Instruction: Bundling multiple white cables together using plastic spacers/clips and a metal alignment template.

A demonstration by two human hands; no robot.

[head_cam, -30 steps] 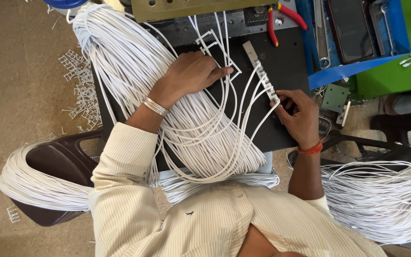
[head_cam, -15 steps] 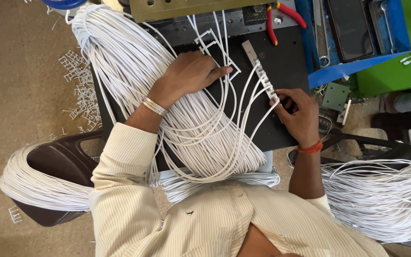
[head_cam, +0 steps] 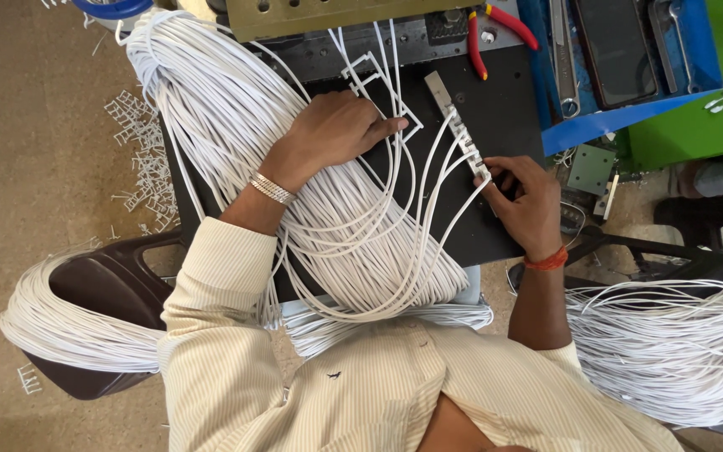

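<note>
A thick bundle of white cables runs from the top left down across the black work board to my lap. My left hand lies on top of the bundle, fingers pressing several cable ends near a white plastic frame. My right hand pinches the lower end of a narrow metal strip where looped cable ends meet it. A silver bracelet sits on my left wrist, an orange band on my right.
Red-handled pliers and a brass-coloured plate lie at the top. A blue tray with tools stands at right beside a green surface. More white cable bundles drape over a brown chair at left and hang at right. White plastic scraps litter the floor.
</note>
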